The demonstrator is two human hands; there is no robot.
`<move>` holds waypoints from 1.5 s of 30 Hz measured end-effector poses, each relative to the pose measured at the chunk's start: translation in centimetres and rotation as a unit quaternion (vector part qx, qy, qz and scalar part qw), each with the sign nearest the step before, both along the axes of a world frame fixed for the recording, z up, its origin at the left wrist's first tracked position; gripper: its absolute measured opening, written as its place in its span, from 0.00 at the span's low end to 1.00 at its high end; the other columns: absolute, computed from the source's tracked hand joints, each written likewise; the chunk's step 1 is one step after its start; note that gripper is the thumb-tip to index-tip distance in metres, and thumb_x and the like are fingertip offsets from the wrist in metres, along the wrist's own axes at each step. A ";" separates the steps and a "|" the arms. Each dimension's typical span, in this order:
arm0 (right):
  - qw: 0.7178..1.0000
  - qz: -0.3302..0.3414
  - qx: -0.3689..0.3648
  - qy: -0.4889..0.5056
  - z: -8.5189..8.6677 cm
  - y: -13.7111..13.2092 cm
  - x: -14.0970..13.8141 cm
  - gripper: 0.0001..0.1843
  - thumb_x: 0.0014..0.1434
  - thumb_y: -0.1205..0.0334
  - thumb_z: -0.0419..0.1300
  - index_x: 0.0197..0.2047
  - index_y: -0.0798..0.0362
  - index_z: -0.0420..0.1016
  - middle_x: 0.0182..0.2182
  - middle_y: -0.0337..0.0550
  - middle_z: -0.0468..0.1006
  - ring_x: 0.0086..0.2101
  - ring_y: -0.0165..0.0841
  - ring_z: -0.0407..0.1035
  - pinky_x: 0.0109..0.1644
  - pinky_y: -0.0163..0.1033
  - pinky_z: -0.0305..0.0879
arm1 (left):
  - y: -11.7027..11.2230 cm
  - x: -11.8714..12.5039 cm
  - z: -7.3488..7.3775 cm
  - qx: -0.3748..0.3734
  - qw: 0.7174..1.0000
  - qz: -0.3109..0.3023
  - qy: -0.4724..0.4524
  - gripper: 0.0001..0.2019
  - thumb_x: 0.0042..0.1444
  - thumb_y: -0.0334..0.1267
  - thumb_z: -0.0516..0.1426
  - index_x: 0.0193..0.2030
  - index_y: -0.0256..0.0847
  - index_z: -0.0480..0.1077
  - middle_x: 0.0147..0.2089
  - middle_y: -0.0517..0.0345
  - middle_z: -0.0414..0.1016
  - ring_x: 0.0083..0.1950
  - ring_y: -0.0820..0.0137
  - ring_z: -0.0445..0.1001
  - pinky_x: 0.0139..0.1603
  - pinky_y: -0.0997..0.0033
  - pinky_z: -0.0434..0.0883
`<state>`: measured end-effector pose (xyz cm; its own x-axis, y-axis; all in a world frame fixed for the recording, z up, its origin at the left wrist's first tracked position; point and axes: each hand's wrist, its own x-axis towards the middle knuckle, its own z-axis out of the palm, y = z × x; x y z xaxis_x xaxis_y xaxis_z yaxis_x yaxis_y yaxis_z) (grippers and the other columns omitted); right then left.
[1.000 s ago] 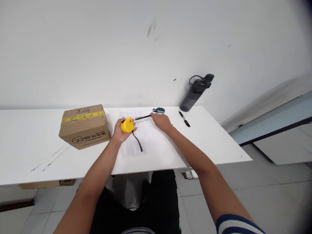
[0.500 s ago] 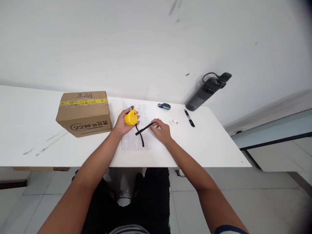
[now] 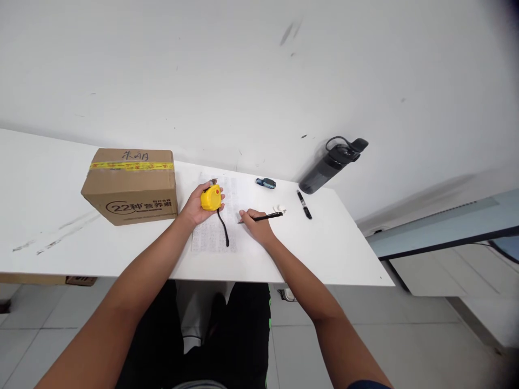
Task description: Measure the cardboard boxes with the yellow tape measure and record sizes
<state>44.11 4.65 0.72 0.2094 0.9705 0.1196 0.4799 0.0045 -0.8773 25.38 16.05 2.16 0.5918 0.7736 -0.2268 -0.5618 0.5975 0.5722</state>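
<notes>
A yellow tape measure (image 3: 211, 198) with a red button rests in my left hand (image 3: 194, 208), the fingers wrapped round it. Its black wrist strap (image 3: 223, 228) hangs down over a sheet of paper (image 3: 213, 237) covered in small writing. To the right, my right hand (image 3: 259, 227) grips a black pen (image 3: 267, 216). The pen's tip points left, near the paper's right edge, and its far end points right. Whether the tip touches the paper I cannot tell.
A taped cardboard box (image 3: 133, 186) stands left on the white table (image 3: 324, 248). Behind my right hand lie a dark key fob (image 3: 266, 183) and a small white item (image 3: 279, 208). A black marker (image 3: 304, 205) and a dark water bottle (image 3: 330, 167) are farther right, by the wall.
My right hand has turned the pen round: its long end pointed left across the strap before and now points right. The tape measure stays in my left hand. The whole view has shifted slightly.
</notes>
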 end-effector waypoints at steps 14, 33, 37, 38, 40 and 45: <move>0.999 0.034 -0.005 -0.014 -0.7 0.2 0.1 0.20 0.58 0.46 0.58 0.22 0.51 0.74 0.21 0.39 0.74 0.26 0.33 0.66 0.32 0.38 0.61 | -0.5 0.1 0.6 0.001 1.000 0.000 0.013 0.09 0.55 0.43 0.62 0.38 0.40 0.72 0.39 0.54 0.77 0.38 0.65 0.77 0.34 0.65 0.74; 1.000 0.027 -0.006 -0.002 -0.5 0.1 0.1 0.21 0.58 0.47 0.57 0.20 0.51 0.70 0.19 0.37 0.70 0.24 0.31 0.62 0.30 0.38 0.58 | -0.4 0.1 0.4 0.003 1.000 -0.005 0.015 0.12 0.52 0.44 0.63 0.39 0.40 0.71 0.39 0.55 0.76 0.38 0.66 0.76 0.36 0.64 0.73; 1.000 0.017 0.003 0.000 -0.4 0.0 0.2 0.20 0.57 0.49 0.57 0.18 0.51 0.68 0.18 0.37 0.69 0.25 0.31 0.62 0.31 0.38 0.59 | -0.4 0.1 0.5 0.008 1.000 -0.008 0.017 0.13 0.51 0.43 0.64 0.39 0.40 0.71 0.39 0.55 0.76 0.38 0.66 0.76 0.36 0.64 0.74; 1.000 0.013 0.006 0.001 -0.3 0.0 0.1 0.21 0.57 0.48 0.56 0.18 0.50 0.68 0.18 0.37 0.69 0.25 0.31 0.63 0.32 0.38 0.59 | -0.5 0.1 0.5 0.007 1.000 -0.008 0.017 0.13 0.51 0.43 0.64 0.39 0.40 0.71 0.39 0.55 0.76 0.38 0.66 0.76 0.35 0.64 0.74; 1.000 0.006 0.012 -0.001 -0.3 -0.1 0.1 0.22 0.58 0.48 0.56 0.18 0.50 0.67 0.18 0.38 0.69 0.25 0.32 0.63 0.32 0.38 0.60 | -0.4 0.1 0.5 0.006 1.000 -0.010 0.017 0.12 0.51 0.43 0.63 0.39 0.40 0.71 0.39 0.55 0.76 0.38 0.66 0.76 0.35 0.64 0.74; 1.000 -0.013 0.027 -0.009 -0.4 -0.1 -0.1 0.22 0.58 0.48 0.56 0.17 0.50 0.64 0.18 0.37 0.68 0.25 0.32 0.62 0.32 0.39 0.59 | -0.3 0.1 0.5 0.004 1.000 -0.013 0.009 0.12 0.51 0.42 0.64 0.39 0.40 0.71 0.38 0.55 0.76 0.38 0.66 0.76 0.36 0.64 0.74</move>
<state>44.06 4.60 0.29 0.2317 0.9567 0.1760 0.4959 0.0395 -0.8675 25.50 15.73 2.67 0.6080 0.7595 -0.2311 -0.5349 0.6070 0.5877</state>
